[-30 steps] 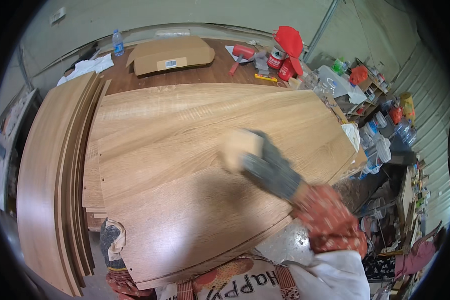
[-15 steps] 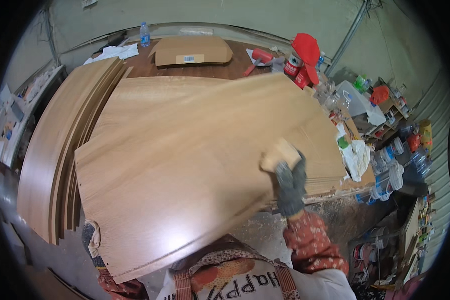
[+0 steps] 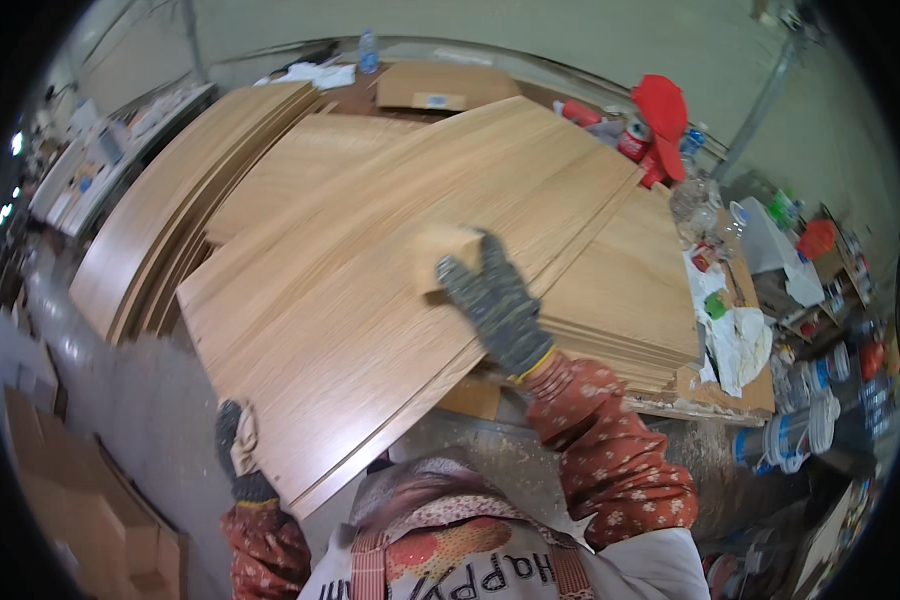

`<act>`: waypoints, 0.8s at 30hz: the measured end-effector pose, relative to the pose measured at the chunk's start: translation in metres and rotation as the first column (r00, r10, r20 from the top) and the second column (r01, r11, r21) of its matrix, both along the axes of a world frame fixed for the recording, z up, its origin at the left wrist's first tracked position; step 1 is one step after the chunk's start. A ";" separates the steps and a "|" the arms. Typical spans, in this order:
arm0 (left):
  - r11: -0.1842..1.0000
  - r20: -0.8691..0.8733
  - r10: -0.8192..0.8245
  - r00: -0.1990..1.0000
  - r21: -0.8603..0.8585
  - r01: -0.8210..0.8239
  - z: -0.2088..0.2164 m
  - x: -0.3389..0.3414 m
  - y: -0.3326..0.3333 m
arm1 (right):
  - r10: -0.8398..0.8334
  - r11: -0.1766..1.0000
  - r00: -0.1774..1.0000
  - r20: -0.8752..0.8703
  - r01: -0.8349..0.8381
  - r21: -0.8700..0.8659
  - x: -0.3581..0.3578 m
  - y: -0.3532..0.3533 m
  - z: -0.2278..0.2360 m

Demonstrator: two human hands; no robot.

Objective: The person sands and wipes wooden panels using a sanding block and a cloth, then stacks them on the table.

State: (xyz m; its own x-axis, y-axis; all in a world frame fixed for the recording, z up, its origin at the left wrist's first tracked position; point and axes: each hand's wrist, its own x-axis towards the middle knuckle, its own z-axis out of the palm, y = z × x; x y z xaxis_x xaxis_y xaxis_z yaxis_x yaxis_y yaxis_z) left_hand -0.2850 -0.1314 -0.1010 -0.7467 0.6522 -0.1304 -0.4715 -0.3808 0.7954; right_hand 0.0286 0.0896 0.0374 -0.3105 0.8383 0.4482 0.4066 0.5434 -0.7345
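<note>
A large wood-grain panel [image 3: 370,340] lies slantwise over the stacked panels, its near left corner sticking out past them towards me. My right hand [image 3: 505,310], in a dark grey knit glove, is closed around a pale tan block [image 3: 445,255] that looks like a sponge or sanding block, a little blurred, on the panel's face. At the panel's near left edge, my left hand [image 3: 240,455], gloved too, is closed at the edge with a bunched beige cloth [image 3: 244,440] in it. Its fingers are partly hidden. A groove runs along the panel's near long edge.
More panels [image 3: 620,290] are stacked beneath, and a curved-looking stack [image 3: 190,190] stands to the left. Behind are a cardboard box [image 3: 445,88], a water bottle [image 3: 368,52] and a red cap [image 3: 660,120]. Clear buckets [image 3: 790,435] stand at right; cardboard [image 3: 90,500] lies lower left.
My right hand has moved left and farther up the panel with the block. The panel has turned, its far end now higher and more to the left. My view has shifted leftward.
</note>
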 end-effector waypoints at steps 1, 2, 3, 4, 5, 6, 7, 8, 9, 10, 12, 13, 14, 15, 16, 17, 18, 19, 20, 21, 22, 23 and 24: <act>0.953 -0.008 -0.240 0.971 0.188 0.238 -0.009 -0.003 -0.010 | 0.097 0.993 0.993 -0.064 -0.092 0.072 0.004 -0.003 0.002; 0.804 -0.066 -0.474 0.878 0.374 0.463 -0.019 -0.003 -0.011 | -0.224 0.719 0.893 0.391 -0.119 0.685 0.033 0.018 -0.028; 0.950 -0.234 -0.225 0.946 0.163 0.266 -0.048 0.010 -0.011 | -0.159 0.780 0.928 0.338 -0.092 0.619 0.040 0.023 -0.038; 1.000 -0.425 -0.004 0.905 -0.024 -0.006 -0.067 0.036 -0.009 | -0.236 0.776 0.891 0.388 -0.067 0.627 0.049 0.022 -0.033; 0.978 -0.343 -0.176 0.923 -0.167 0.124 -0.032 0.069 0.006 | -0.246 0.794 0.897 0.368 -0.032 0.608 0.069 0.030 -0.042; 0.931 -0.200 -0.308 0.930 -0.267 0.251 0.003 0.082 0.000 | -0.266 0.726 0.883 0.386 -0.080 0.684 0.066 0.038 -0.044; 0.856 -0.068 -0.419 0.905 -0.361 0.369 0.023 0.095 0.001 | -0.107 0.946 0.954 0.279 0.011 0.324 0.068 0.039 -0.036; 0.784 0.016 -0.508 0.861 -0.406 0.470 0.045 0.105 0.004 | -0.283 0.790 0.877 0.388 -0.016 0.613 0.087 0.052 -0.049; 0.805 0.027 -0.468 0.883 -0.398 0.439 0.049 0.120 0.001 | -0.331 0.763 0.869 0.368 0.017 0.646 0.097 0.060 -0.057; 0.846 -0.010 -0.486 0.874 -0.256 0.468 0.050 0.134 0.002 | -0.250 0.841 0.931 0.266 0.073 0.537 0.107 0.069 -0.066; 0.885 -0.048 -0.457 0.888 -0.124 0.449 0.060 0.145 -0.013 | -0.132 0.961 0.945 -0.300 0.048 -0.271 0.062 0.044 -0.029; 0.793 -0.239 -0.569 0.787 -0.413 0.448 0.074 0.152 -0.019 | -0.127 0.964 0.949 -0.287 0.050 -0.261 0.064 0.041 -0.028; 0.662 -0.370 -0.692 0.619 -0.667 0.342 0.086 0.154 -0.021 | -0.141 0.990 0.990 -0.015 0.141 0.011 0.069 0.039 -0.031; 0.753 -0.439 -0.658 0.611 -0.381 0.537 0.092 0.151 -0.020 | -0.226 0.943 0.944 0.242 0.149 0.297 0.073 0.037 -0.029; 0.756 -0.440 -0.654 0.615 -0.367 0.541 0.092 0.148 -0.017 | -0.229 0.940 0.941 0.250 0.147 0.308 0.070 0.031 -0.022; 0.708 -0.396 -0.705 0.589 -0.340 0.619 0.089 0.140 -0.013 | -0.221 0.975 0.968 0.122 0.217 0.040 0.057 0.020 -0.018; 0.652 -0.355 -0.754 0.553 -0.305 0.694 0.086 0.132 -0.007 | -0.248 0.941 0.969 -0.003 0.240 -0.237 0.044 0.007 -0.014; 0.653 -0.357 -0.753 0.554 -0.299 0.695 0.079 0.120 -0.002 | -0.169 0.961 0.985 0.017 0.169 -0.218 0.032 -0.014 -0.004; 0.693 -0.335 -0.712 0.617 -0.191 0.695 0.071 0.108 0.003 | -0.164 0.962 0.986 0.017 0.164 -0.217 0.026 -0.019 -0.006; 0.725 -0.305 -0.671 0.676 -0.081 0.684 0.064 0.096 0.008 | -0.139 0.965 0.987 -0.085 0.116 -0.235 0.020 -0.023 -0.010; 0.742 -0.260 -0.640 0.723 0.038 0.670 0.062 0.085 0.014 | -0.128 0.966 0.976 -0.175 0.083 -0.245 0.018 -0.026 -0.011; 0.809 -0.281 -0.559 0.780 0.021 0.587 0.068 0.075 0.025 | -0.097 0.974 0.965 -0.242 0.042 -0.224 0.021 -0.028 -0.010; 0.868 -0.301 -0.473 0.828 0.005 0.497 0.075 0.059 0.040 | -0.114 0.973 0.967 -0.228 0.063 -0.222 0.022 -0.029 -0.010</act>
